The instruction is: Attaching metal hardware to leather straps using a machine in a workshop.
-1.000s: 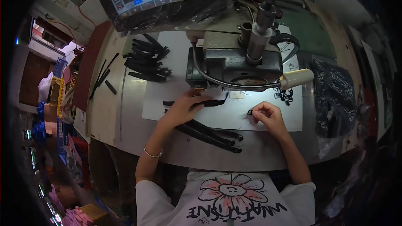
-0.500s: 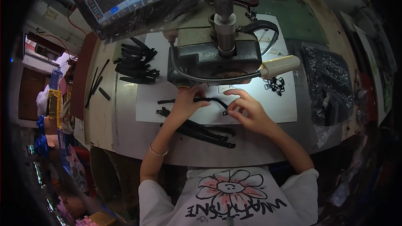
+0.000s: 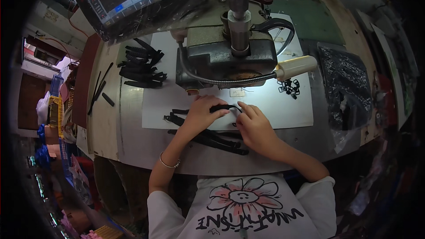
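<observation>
Below the head of a sewing machine point(image 3: 230, 57), a black webbing strap point(image 3: 220, 107) is pinched in my left hand point(image 3: 202, 114), its tail sticking out to the left. My right hand point(image 3: 256, 128) is closed on the strap's other end, which bends down between the fingertips. A small black buckle beside these fingers is mostly hidden by them. Between my forearms lies a stack of black straps point(image 3: 217, 141), across the near edge of the white sheet point(image 3: 287, 117).
A bunch of black straps point(image 3: 141, 68) lies left of the machine. Loose black buckles point(image 3: 290, 89) are piled to its right, near a cream-coloured lamp point(image 3: 296, 66). A plastic-wrapped black package point(image 3: 345, 88) sits farther right. A screen point(image 3: 137, 0) overhangs the upper left.
My right hand has turned and moved in toward my left, its fingers now closer together on the strap. The strap's right end now shows less between the hands.
</observation>
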Motion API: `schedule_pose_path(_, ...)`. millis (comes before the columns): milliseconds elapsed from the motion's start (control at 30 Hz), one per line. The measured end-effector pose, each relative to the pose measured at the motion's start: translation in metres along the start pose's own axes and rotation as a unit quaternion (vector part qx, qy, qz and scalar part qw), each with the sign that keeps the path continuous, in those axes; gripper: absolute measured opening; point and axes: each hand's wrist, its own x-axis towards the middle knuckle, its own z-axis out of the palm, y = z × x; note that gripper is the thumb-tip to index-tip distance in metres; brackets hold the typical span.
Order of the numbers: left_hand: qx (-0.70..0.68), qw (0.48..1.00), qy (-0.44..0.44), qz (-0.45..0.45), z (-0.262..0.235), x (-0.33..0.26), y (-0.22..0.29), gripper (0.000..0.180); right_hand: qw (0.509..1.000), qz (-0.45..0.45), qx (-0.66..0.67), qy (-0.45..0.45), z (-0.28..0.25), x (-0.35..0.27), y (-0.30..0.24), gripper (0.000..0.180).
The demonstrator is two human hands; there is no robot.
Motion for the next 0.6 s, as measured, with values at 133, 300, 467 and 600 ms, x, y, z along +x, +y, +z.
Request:
schedule_pose_path(133, 0.024, 1.0, -0.006, -0.003, -0.003, -0.004, 0.006, 0.027, 0.996, 0.015, -0.085, -0.012, 0.002, -0.007, -0.003, 0.011)
schedule_pose_path(300, -0.03, 0.993, -0.065, 0.089, -0.008, -0.005, -0.005, 0.022, 0.981, 0.045, 0.119, -0.145, -0.013, 0.004, 0.023, 0.007)
schedule_pose_path(467, -0.153, 0.979, -0.132, 0.037, -0.003, 0.005, -0.001, 0.024, 0.947, 0.038, 0.21, -0.239, -0.029, 0.015, 0.035, 0.006)
schedule_pose_path(600, -0.133, 0.973, -0.167, 0.087, -0.007, 0.012, -0.001, 0.024, 0.933, 0.091, 0.28, -0.206, -0.04, 0.015, 0.047, 0.008)
